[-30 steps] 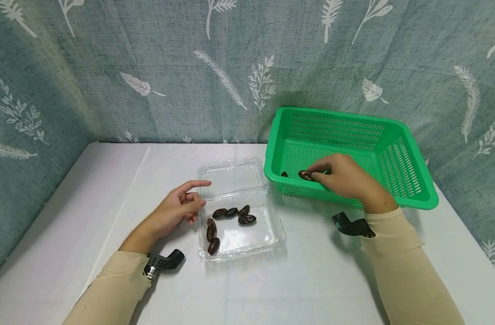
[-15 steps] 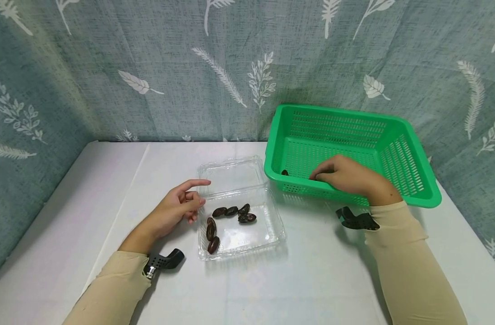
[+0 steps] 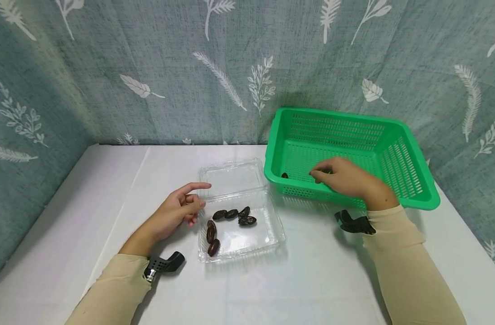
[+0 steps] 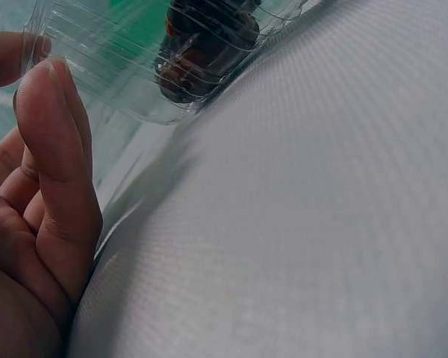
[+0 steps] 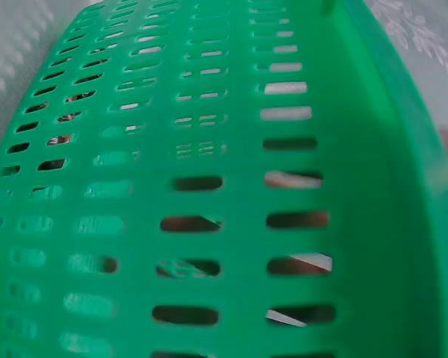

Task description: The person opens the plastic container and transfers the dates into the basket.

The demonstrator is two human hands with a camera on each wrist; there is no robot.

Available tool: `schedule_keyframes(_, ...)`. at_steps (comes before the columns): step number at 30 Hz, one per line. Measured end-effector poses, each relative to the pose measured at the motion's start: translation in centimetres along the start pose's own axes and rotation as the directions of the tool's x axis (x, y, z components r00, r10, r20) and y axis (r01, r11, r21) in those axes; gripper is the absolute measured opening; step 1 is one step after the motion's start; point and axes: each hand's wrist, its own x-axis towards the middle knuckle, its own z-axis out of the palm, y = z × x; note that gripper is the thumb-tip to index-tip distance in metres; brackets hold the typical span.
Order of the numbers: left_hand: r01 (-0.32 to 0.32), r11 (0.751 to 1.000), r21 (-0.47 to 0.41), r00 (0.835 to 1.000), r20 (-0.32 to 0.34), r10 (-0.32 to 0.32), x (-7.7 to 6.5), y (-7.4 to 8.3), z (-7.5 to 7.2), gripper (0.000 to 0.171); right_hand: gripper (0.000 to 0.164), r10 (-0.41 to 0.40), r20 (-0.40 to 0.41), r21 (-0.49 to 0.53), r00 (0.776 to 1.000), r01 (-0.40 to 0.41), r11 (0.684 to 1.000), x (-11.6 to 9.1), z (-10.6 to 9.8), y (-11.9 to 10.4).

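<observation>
My left hand (image 3: 178, 210) rests at the left edge of a clear plastic clamshell box (image 3: 267, 241), its index finger straight over the lid and its thumb tip at the rim. Several dark, glossy dates (image 3: 231, 213) lie in the box's bottom half; in the left wrist view, dates (image 4: 209, 48) show through the plastic wall. My right hand (image 3: 344, 178) reaches over the near wall of a green basket (image 3: 423, 180), with thumb and index finger close together inside. I cannot tell whether they pinch a date. One date (image 3: 284, 175) lies in the basket's near left corner.
The box's lid (image 3: 231, 176) lies flat, folded back toward the curtain (image 3: 166, 67). In the right wrist view the slotted basket wall (image 5: 239, 164) fills most of the frame. A white cloth (image 3: 247, 293) covers the table.
A date showed at my right fingertips a second ago; it is out of sight now, and that hand has shifted slightly right. The left hand and the box have stayed put.
</observation>
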Motion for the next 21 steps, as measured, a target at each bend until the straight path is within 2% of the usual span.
schedule_keyframes(3, 0.004, 1.000, -0.002, 1.000, -0.005, -0.004, 0.0, -0.1, 0.0, 0.052, 0.037, -0.029, -0.126, -0.034, 0.992, 0.025, 0.999, -0.2, 0.1, -0.6)
schedule_keyframes(6, 0.004, 1.000, 0.000, 1.000, -0.002, -0.004, 0.0, -0.1, 0.0, 0.051, 0.032, -0.100, -0.275, -0.053, 0.956, 0.089, 0.995, -0.4, 0.5, -1.6)
schedule_keyframes(8, 0.006, 1.000, 0.002, 1.000, -0.002, -0.006, 0.0, 0.0, 0.0, 0.051, 0.027, -0.184, -0.371, -0.081, 0.910, 0.165, 0.983, -0.6, 0.9, -2.4)
schedule_keyframes(11, 0.006, 1.000, 0.008, 1.000, -0.004, -0.006, -0.1, 0.0, 0.0, 0.051, 0.021, -0.327, -0.487, -0.124, 0.810, 0.307, 0.944, -0.8, 1.6, -3.7)
schedule_keyframes(13, 0.007, 1.000, 0.011, 1.000, -0.004, -0.007, -0.1, 0.0, 0.1, 0.051, 0.018, -0.403, -0.525, -0.142, 0.749, 0.390, 0.910, -1.0, 2.1, -4.4)
schedule_keyframes(15, 0.011, 1.000, 0.015, 1.000, -0.006, -0.011, -0.1, -0.1, 0.1, 0.050, 0.018, -0.452, -0.536, -0.133, 0.713, 0.457, 0.879, -1.2, 2.6, -5.1)
schedule_keyframes(17, 0.014, 1.000, 0.015, 1.000, -0.007, -0.014, -0.1, 0.0, 0.1, 0.050, 0.019, -0.480, -0.530, -0.111, 0.699, 0.504, 0.857, -1.4, 3.1, -5.7)
schedule_keyframes(21, 0.021, 1.000, 0.012, 1.000, -0.013, -0.021, -0.1, 0.1, 0.1, 0.050, 0.020, -0.517, -0.497, -0.064, 0.697, 0.564, 0.823, -1.6, 4.2, -6.9)
